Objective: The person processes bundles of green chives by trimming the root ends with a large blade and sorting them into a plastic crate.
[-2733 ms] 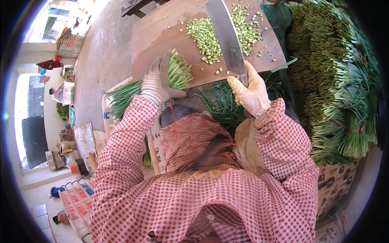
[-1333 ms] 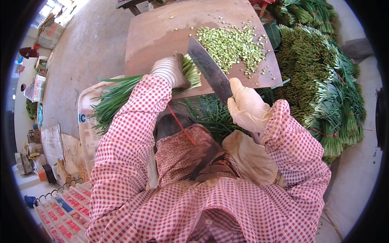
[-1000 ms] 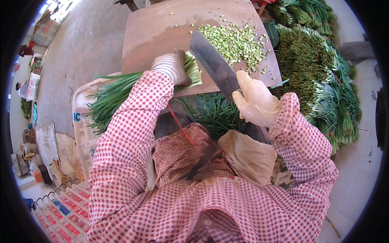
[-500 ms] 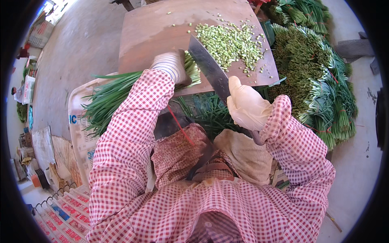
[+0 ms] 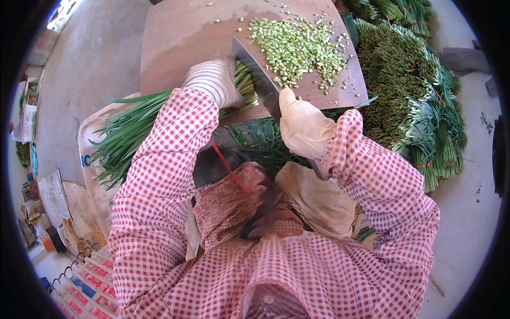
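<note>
My left hand [image 5: 215, 82], in a striped knit glove, is closed over a bundle of long green garlic chives [image 5: 130, 125] at the board's near edge. Their pale cut ends poke out to the right of the glove. My right hand [image 5: 305, 125], in a whitish rubber glove, grips a broad dark knife [image 5: 257, 77]. The blade stands right beside the cut ends, its tip pointing away from me. Beyond it, a heap of short chopped stem pieces [image 5: 300, 50] spreads over the brown cutting board [image 5: 175, 45].
Tied bundles of green stalks [image 5: 398, 85] are stacked on the floor to the right. A pale crate [image 5: 87, 138] stands at left under the leaf ends. Loose cut greens [image 5: 263, 141] lie below the board's near edge. Printed sacks or boxes [image 5: 87, 282] sit at lower left.
The knife and my right hand have shifted left, against the cut ends. My left hand has moved slightly left along the bundle. The whole view has shifted a little.
</note>
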Action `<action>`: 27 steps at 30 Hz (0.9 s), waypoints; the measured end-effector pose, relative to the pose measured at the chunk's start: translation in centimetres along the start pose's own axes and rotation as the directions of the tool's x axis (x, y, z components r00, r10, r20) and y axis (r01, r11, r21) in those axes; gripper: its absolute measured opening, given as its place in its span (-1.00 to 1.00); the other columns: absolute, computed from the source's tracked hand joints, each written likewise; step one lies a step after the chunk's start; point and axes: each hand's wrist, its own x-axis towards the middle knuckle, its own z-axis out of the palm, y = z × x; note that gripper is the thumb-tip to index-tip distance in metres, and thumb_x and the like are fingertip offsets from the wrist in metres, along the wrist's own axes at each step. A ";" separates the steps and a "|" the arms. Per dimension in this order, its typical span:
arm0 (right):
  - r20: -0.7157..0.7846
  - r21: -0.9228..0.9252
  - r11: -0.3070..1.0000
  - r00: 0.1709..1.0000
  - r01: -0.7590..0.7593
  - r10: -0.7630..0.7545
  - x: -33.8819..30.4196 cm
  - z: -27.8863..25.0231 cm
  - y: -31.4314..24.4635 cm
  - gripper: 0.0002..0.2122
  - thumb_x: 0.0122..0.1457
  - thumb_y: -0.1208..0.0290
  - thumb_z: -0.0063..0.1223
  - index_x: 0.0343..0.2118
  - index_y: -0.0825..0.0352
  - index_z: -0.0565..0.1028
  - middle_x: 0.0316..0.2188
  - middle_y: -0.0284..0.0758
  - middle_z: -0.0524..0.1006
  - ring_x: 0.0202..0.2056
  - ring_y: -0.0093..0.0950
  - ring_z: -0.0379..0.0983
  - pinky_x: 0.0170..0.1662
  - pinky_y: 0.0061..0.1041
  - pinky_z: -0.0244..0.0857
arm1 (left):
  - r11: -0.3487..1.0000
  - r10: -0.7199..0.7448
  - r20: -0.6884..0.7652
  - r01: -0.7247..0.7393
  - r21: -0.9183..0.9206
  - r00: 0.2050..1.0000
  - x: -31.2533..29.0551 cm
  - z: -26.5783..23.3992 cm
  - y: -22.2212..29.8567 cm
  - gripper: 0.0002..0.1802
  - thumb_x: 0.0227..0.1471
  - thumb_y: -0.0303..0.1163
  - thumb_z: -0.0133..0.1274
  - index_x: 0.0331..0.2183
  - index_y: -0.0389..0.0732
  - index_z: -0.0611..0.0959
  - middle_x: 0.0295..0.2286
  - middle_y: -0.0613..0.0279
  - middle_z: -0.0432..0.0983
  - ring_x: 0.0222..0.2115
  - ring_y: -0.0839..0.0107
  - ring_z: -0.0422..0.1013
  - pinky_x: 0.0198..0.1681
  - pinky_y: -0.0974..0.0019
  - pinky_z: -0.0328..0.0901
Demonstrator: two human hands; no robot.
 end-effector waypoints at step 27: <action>-0.381 -0.017 0.917 0.845 0.398 -0.374 4.8 -3.3 2.5 -0.60 0.08 0.27 0.14 -0.05 0.37 0.42 -0.14 -0.05 0.48 -0.12 -0.18 0.45 -0.06 -0.26 0.34 | 0.948 0.253 -0.349 -0.160 0.275 0.902 -9.3 5.2 -6.8 -0.06 -0.31 0.01 0.24 0.14 -0.05 0.31 -0.04 -0.04 0.38 0.05 0.08 0.31 0.14 -0.07 0.13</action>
